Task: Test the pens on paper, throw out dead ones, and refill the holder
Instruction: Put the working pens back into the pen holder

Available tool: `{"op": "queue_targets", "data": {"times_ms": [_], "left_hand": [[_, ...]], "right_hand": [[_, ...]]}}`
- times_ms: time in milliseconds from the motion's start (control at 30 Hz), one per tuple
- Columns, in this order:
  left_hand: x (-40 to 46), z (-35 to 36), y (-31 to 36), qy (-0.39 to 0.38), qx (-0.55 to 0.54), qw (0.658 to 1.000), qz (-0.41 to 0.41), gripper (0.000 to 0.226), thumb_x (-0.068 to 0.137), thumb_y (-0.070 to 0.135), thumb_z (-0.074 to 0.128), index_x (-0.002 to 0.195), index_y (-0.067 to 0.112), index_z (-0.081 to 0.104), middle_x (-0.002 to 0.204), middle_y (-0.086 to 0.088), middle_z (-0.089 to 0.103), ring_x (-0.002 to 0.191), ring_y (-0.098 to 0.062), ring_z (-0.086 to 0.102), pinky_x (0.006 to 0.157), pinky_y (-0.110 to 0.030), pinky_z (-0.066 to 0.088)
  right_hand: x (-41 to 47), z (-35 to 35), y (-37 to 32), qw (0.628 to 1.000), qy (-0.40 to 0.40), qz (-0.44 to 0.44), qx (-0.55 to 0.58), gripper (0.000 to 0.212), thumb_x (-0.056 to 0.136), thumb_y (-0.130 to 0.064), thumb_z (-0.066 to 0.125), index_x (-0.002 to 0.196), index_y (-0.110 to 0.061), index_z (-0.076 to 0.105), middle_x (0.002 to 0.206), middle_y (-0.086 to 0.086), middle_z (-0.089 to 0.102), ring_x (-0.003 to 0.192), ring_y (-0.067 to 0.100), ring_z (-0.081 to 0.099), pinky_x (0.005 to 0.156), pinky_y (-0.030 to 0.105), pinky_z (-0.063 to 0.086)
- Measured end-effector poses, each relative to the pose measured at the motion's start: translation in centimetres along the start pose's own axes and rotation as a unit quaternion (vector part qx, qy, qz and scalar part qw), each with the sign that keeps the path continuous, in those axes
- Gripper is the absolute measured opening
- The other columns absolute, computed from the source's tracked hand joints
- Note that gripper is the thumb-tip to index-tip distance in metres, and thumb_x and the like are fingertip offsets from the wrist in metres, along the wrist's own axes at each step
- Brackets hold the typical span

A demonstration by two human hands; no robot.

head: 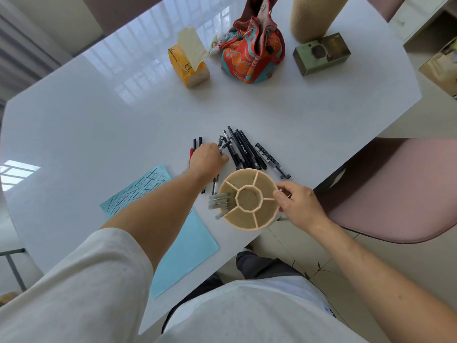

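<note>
White and glossy, the tabletop [103,115] reflects window light, with pale floor tiles and a pink padded chair [385,189] past its right edge. At the table's near edge the right hand [300,203] grips the rim of a round beige plastic pen holder [249,199] split into wedge compartments round a centre well; a few grey-capped pens [218,200] stand in the wedge on the side away from that hand. Just beyond the holder the left hand [206,158] is curled over a patterned black-and-white pen [225,146], seemingly pinching it, though the fingertips are hidden. To that hand's right lies a fan of black pens [243,151]; a few more black and red pens [195,148] lie under and left of it. Beneath the left forearm lies a light blue sheet of paper [188,248] covered with test scribbles. Well beyond both hands stand a yellow tissue pack [189,68], an orange and teal drawstring fabric bag [252,48] and a dull green box [321,54].
</note>
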State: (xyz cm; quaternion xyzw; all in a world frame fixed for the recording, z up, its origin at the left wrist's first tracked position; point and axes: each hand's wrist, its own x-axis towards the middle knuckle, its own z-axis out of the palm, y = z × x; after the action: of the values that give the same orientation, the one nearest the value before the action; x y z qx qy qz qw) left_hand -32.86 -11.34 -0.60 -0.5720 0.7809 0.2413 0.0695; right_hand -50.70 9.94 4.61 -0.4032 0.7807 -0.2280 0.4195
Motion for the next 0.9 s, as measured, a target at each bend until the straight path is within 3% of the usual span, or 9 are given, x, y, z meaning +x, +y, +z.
{"op": "queue_targets", "data": {"times_ms": [133,233,367,500,567,633,733,800,900], "left_hand": [[-0.7,-1.3,-1.0,0.014,-0.102,0.995,0.009,0.018,0.087,0.029,0.045,0.085,0.011,0.047,0.071,-0.005,0.054,0.062,-0.019,0.050,0.048,-0.032,0.034],[-2.0,-3.3,-1.8,0.055,-0.212,0.975,0.026,0.013,0.089,0.027,0.040,0.086,0.015,0.044,0.073,-0.004,0.057,0.061,-0.017,0.049,0.050,-0.032,0.034],[-4.5,-5.9,-1.9,0.078,-0.374,0.924,0.033,0.017,0.091,0.023,0.037,0.087,0.009,0.046,0.067,0.004,0.067,0.050,-0.003,0.050,0.047,-0.020,0.038],[-6.7,-6.8,-1.3,0.080,-0.507,0.858,0.022,0.008,0.097,0.022,0.037,0.094,0.016,0.041,0.081,-0.008,0.070,0.064,-0.021,0.056,0.053,-0.025,0.040],[-7.5,-6.8,-0.8,0.088,-0.544,0.834,0.022,0.007,0.098,0.022,0.038,0.097,0.017,0.043,0.082,-0.007,0.068,0.068,-0.026,0.054,0.055,-0.030,0.041],[-8.4,-6.1,-0.3,0.086,-0.568,0.818,0.030,0.006,0.098,0.022,0.040,0.099,0.019,0.045,0.081,-0.002,0.065,0.066,-0.019,0.051,0.056,-0.029,0.043],[-9.7,-4.0,0.0,0.067,-0.556,0.828,0.034,0.012,0.102,0.023,0.040,0.106,0.015,0.049,0.080,0.005,0.063,0.063,-0.012,0.050,0.054,-0.026,0.046],[-10.2,-2.9,0.1,0.059,-0.569,0.820,0.003,0.013,0.102,0.023,0.041,0.104,0.014,0.050,0.084,0.002,0.063,0.064,-0.015,0.054,0.050,-0.025,0.047],[-10.3,-2.5,0.1,0.054,-0.612,0.788,-0.031,0.012,0.102,0.026,0.042,0.099,0.022,0.052,0.094,-0.004,0.067,0.057,-0.007,0.059,0.048,-0.025,0.050]], "right_hand": [[0.0,0.0,-0.3,1.000,-0.001,-0.009,-0.005,0.021,0.099,-0.027,0.058,0.110,-0.018,0.074,0.091,-0.004,0.071,0.082,0.022,0.069,0.084,0.046,0.058],[0.2,0.1,-0.6,1.000,-0.003,-0.018,-0.010,0.025,0.100,-0.031,0.058,0.114,-0.017,0.074,0.097,-0.002,0.072,0.086,0.021,0.069,0.085,0.044,0.057],[1.2,0.4,-1.5,0.999,0.005,-0.047,-0.010,0.024,0.101,-0.036,0.059,0.112,-0.021,0.075,0.096,-0.010,0.071,0.090,0.013,0.067,0.083,0.033,0.055],[2.0,0.7,-2.5,0.997,-0.001,-0.070,-0.016,0.028,0.102,-0.043,0.055,0.110,-0.024,0.074,0.099,-0.010,0.072,0.094,0.013,0.065,0.079,0.027,0.047],[2.0,0.9,-2.5,0.997,-0.004,-0.075,-0.017,0.029,0.104,-0.043,0.053,0.109,-0.024,0.074,0.099,-0.009,0.072,0.094,0.014,0.065,0.079,0.028,0.047],[1.7,1.1,-2.3,0.997,-0.008,-0.072,-0.024,0.029,0.105,-0.042,0.051,0.108,-0.023,0.073,0.097,-0.008,0.072,0.092,0.015,0.065,0.080,0.033,0.051],[1.2,1.3,-1.8,0.998,-0.003,-0.058,-0.018,0.032,0.105,-0.043,0.051,0.106,-0.020,0.073,0.093,-0.006,0.072,0.088,0.018,0.067,0.085,0.041,0.056],[0.9,1.4,-1.8,0.999,-0.002,-0.050,-0.015,0.034,0.105,-0.043,0.050,0.107,-0.019,0.074,0.093,-0.005,0.073,0.089,0.019,0.069,0.085,0.044,0.058],[0.7,1.4,-1.9,0.999,0.001,-0.050,-0.023,0.034,0.105,-0.042,0.049,0.107,-0.019,0.073,0.094,-0.004,0.072,0.090,0.019,0.068,0.086,0.046,0.058]]}}
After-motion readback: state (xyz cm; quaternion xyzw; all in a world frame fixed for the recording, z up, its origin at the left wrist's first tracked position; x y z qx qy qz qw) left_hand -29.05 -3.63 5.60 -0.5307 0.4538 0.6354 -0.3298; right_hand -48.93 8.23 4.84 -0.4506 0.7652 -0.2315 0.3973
